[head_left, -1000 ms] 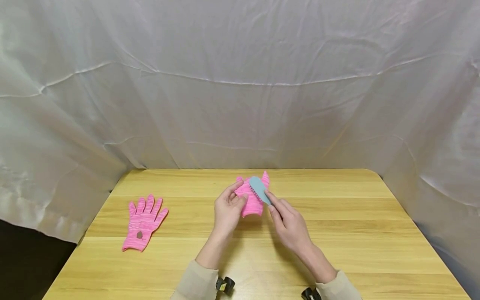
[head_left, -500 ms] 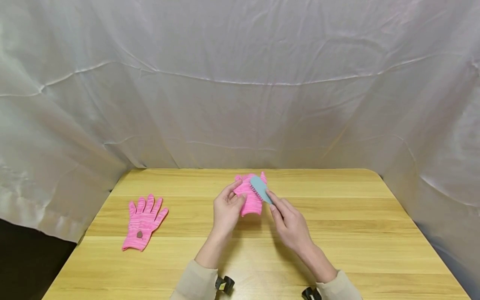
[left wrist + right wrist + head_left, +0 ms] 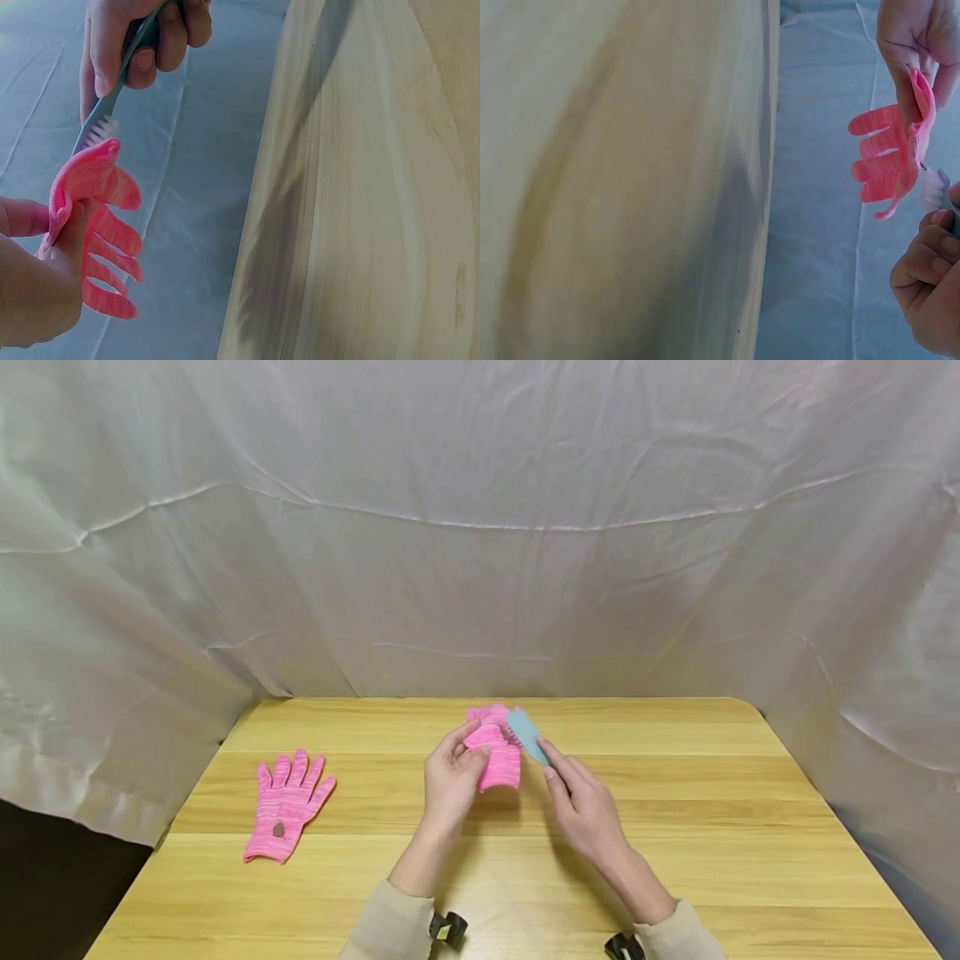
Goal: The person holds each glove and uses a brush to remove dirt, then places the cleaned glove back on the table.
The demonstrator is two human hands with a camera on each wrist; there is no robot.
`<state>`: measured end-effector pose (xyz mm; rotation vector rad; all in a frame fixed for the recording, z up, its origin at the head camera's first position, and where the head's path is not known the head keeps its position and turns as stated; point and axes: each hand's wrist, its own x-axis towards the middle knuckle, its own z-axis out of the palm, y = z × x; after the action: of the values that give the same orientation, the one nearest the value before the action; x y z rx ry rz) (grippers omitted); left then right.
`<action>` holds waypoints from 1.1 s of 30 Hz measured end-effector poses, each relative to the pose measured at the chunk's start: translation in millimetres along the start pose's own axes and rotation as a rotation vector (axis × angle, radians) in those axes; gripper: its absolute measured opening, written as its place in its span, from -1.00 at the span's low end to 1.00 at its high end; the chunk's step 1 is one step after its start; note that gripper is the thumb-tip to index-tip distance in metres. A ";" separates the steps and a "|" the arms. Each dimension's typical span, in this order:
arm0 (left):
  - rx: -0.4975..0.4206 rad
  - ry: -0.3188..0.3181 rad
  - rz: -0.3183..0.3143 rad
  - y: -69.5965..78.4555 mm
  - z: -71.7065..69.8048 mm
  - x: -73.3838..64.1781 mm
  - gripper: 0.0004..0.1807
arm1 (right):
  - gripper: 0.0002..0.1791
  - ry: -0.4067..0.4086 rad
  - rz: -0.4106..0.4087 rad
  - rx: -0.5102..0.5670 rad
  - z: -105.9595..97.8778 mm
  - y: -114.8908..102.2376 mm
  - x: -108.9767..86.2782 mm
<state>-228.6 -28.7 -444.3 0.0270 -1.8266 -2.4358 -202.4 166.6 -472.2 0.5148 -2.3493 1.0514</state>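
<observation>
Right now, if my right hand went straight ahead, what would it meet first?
Likely the pink knit glove in your left hand, touched first by the blue brush; exact depth is unclear.

Two pink gloves point(image 3: 289, 806) point(image 3: 504, 767), one brush point(image 3: 528, 735) by my count
From afar I see two hands point(image 3: 450, 785) point(image 3: 590, 814), two sleeves point(image 3: 392, 920) point(image 3: 678, 935), one table point(image 3: 750, 868).

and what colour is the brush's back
The brush's back is pale blue-green, clearest in the head view.

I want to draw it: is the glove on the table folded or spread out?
Spread out: the glove lies flat, its five fingers apart.
</observation>
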 end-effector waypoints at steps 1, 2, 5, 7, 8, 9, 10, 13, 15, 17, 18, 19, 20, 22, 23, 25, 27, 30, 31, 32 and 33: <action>-0.002 0.003 0.001 0.0 -0.1 0.0 -0.51 | -0.51 0.004 0.002 0.000 -0.4 0.2 0.2; -0.003 0.002 0.003 0.1 -0.2 0.1 -0.51 | -0.51 0.008 0.002 0.002 -0.7 0.4 0.6; -0.010 -0.004 0.005 1.0 0.0 0.2 -0.51 | -0.51 0.018 -0.010 0.005 -1.5 0.6 1.5; -0.007 -0.008 0.006 1.0 -0.2 0.5 -0.51 | -0.51 0.023 -0.020 0.012 -1.9 0.4 1.9; -0.005 -0.010 0.006 0.9 -0.3 0.7 -0.50 | -0.51 0.026 -0.025 0.016 -2.0 0.2 2.0; -0.003 -0.012 0.005 0.9 -0.5 0.9 -0.49 | -0.51 0.028 -0.028 0.019 -2.1 -0.1 2.2; -0.001 -0.014 0.005 0.8 -0.6 1.1 -0.49 | -0.51 0.031 -0.030 0.023 -2.2 -0.4 2.2; 0.003 -0.017 0.008 0.3 -0.6 1.2 -0.47 | -0.51 0.037 -0.040 0.037 -2.2 -1.7 2.3; 0.003 -0.018 0.011 0.1 -0.2 1.0 -0.47 | -0.50 0.037 -0.055 0.046 -1.7 -2.7 2.4; 0.008 -0.019 0.013 -0.3 0.3 0.6 -0.47 | -0.49 0.037 -0.077 0.054 -0.9 -3.7 2.4; 0.012 -0.022 0.015 -0.6 0.5 0.3 -0.47 | -0.49 0.036 -0.087 0.057 -0.4 -3.9 2.3; 0.017 -0.027 0.015 -0.7 0.7 0.1 -0.47 | -0.48 0.037 -0.096 0.059 0.2 -4.2 2.2; 0.022 -0.034 0.018 -0.7 0.9 -0.2 -0.47 | -0.48 0.036 -0.103 0.059 0.8 -4.5 2.0; 0.039 -0.044 0.021 -1.1 1.3 -0.6 -0.46 | -0.48 0.034 -0.109 0.058 1.7 -5.1 1.4; 0.049 -0.050 0.024 -1.4 1.4 -0.7 -0.46 | -0.47 0.032 -0.108 0.057 2.2 -5.4 1.0; 0.071 -0.062 0.029 -2.2 1.6 -1.0 -0.46 | -0.48 0.025 -0.106 0.057 2.9 -6.1 0.5; 0.094 -0.067 0.030 -3.7 1.5 -0.9 -0.45 | -0.48 0.013 -0.103 0.056 3.5 -6.6 -0.1; 0.114 -0.077 0.031 -5.5 1.5 -0.9 -0.45 | -0.49 -0.003 -0.100 0.047 4.2 -7.2 -0.8; 0.114 -0.078 0.028 -5.6 1.5 -1.1 -0.44 | -0.49 -0.008 -0.097 0.043 4.5 -7.3 -1.1; 0.112 -0.080 0.024 -5.9 1.5 -1.1 -0.44 | -0.49 -0.013 -0.093 0.039 4.6 -7.4 -1.3; 0.107 -0.082 0.019 -5.9 1.5 -1.1 -0.44 | -0.49 -0.017 -0.088 0.037 4.8 -7.4 -1.6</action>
<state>-228.0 -25.5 -449.6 -0.0825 -1.9799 -2.3576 -198.6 158.5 -471.6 0.6370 -2.3036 1.0552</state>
